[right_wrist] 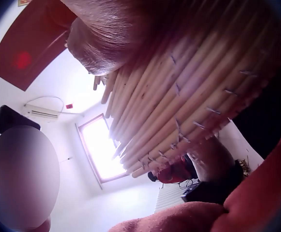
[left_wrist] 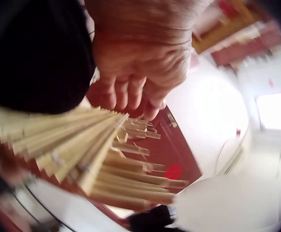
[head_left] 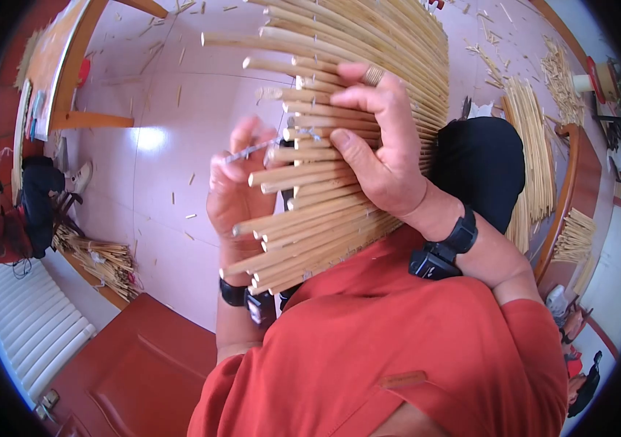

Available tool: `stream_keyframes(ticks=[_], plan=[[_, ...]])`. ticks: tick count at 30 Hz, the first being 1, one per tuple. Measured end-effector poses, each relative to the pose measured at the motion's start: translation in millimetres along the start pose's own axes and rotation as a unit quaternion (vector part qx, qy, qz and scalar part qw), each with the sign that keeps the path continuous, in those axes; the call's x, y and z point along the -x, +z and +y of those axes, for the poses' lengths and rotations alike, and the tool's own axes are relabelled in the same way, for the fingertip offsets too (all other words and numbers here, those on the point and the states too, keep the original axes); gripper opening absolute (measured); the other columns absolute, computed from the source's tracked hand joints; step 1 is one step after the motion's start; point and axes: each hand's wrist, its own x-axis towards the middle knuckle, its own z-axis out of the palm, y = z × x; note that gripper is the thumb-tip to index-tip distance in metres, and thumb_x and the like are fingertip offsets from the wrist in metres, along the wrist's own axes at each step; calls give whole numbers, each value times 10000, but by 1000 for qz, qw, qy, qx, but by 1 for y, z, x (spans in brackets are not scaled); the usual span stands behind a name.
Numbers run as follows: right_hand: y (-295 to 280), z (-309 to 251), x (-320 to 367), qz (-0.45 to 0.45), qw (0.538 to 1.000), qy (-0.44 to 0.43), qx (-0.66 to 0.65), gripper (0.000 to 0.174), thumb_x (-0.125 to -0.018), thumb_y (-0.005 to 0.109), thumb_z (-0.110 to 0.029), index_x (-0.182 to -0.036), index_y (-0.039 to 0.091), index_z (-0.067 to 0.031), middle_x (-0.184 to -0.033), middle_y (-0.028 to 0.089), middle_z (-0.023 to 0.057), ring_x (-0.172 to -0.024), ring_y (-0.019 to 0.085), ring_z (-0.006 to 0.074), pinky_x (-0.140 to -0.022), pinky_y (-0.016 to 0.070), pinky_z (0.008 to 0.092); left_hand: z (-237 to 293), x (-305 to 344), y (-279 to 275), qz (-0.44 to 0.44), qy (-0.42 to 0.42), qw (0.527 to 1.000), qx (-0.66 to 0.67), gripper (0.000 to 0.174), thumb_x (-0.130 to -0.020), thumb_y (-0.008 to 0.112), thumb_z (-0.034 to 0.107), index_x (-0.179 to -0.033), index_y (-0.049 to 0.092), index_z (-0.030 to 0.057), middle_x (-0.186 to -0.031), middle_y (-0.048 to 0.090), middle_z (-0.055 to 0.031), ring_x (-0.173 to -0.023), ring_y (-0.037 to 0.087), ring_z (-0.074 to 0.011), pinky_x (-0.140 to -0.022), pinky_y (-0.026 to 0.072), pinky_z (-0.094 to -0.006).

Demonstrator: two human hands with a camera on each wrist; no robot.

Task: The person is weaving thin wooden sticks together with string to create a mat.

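Floor (head_left: pixel 168 98), pink, littered — wooden table (head_left: pixel 70 65) beside (left fingers (head_left: pixel 240 137) round silvery strand (head_left: pixel 254 151), right fingers (head_left: pixel 361 96) relaxed on sticks (head_left: pixel 318 169)).

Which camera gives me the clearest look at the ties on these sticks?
The right wrist view: the ties stand out across the sticks, close enough to see one by one. The head view shows them small and faint; the left wrist view shows only blurred pale patches.
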Motion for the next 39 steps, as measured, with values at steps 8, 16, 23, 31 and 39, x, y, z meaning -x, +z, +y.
stream_keyframes(ticks=[8, 16, 23, 31, 39], plan=[[4, 2, -1, -18, 999, 9, 40, 468, -829, 579, -178, -1259, 452, -46, -1329, 425, 198, -1239, 375, 355, -1037, 233, 433, -20, -38, 21, -79, 1, 908, 412, 254, -982, 416, 281, -855, 529, 92, -644, 412, 16, -657, 445, -122, -858, 466, -344], [3, 2, -2, -11, 999, 5, 40, 466, -792, 568, -159, -1232, 465, -48, -1347, 387, 204, -1244, 344, 368, -1035, 234, 443, -22, -47, 37, 54, -40, 936, 346, 284, -992, 385, 330, -853, 517, 121, -562, 265, 45, -477, 258, -84, -456, 313, -221], [5, -2, -2, -27, 998, 15, 52, 502, -753, 565, -141, -1232, 448, -43, -1344, 378, 200, -1235, 337, 367, -1035, 222, 457, 5, -57, 55, 148, -79, 973, 156, 226, -968, 473, 284, -832, 518, 109, -556, 258, 70, -421, 169, -59, -354, 190, -216], [-9, -1, -17, -56, 997, -39, 20, 367, -807, 546, -91, -1173, 539, -90, -1318, 429, 179, -1203, 397, 335, -1020, 265, 426, 0, -58, 57, 206, -154, 930, 264, 244, -973, 457, 263, -793, 517, 110, -551, 302, 64, -419, 218, -63, -363, 220, -215], [-14, -8, -41, -135, 978, -157, 16, 156, -715, 569, -92, -834, 654, -148, -1245, 491, 153, -1174, 414, 327, -983, 291, 424, 0, -57, 79, 275, -166, 925, 204, 247, -970, 464, 256, -775, 505, 109, -548, 344, 52, -431, 273, -63, -381, 274, -204]])
